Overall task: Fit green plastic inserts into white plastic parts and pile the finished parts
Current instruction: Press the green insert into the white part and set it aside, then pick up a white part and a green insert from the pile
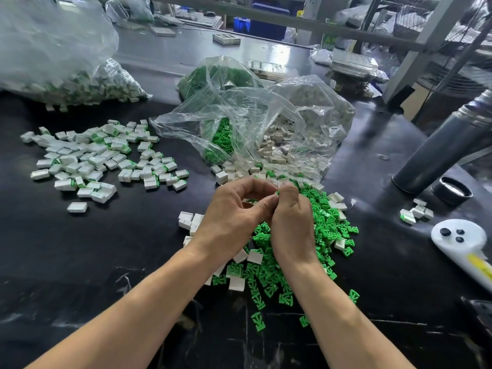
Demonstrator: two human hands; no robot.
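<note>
My left hand (234, 217) and my right hand (291, 222) meet above the middle of the black table, fingertips pinched together around a small piece; a sliver of green insert (278, 193) shows between them, and any white part there is hidden. Below and to the right lies a heap of loose green inserts (269, 278) mixed with empty white parts (237, 283). A spread pile of finished parts (93, 158), white with green showing, lies at the left.
An open clear bag (253, 123) behind my hands spills green inserts and white parts. A big bag of finished parts (80, 83) sits far left. A grey cylinder (442, 145), a black cap (452, 191) and a white handheld device (460, 241) stand at the right.
</note>
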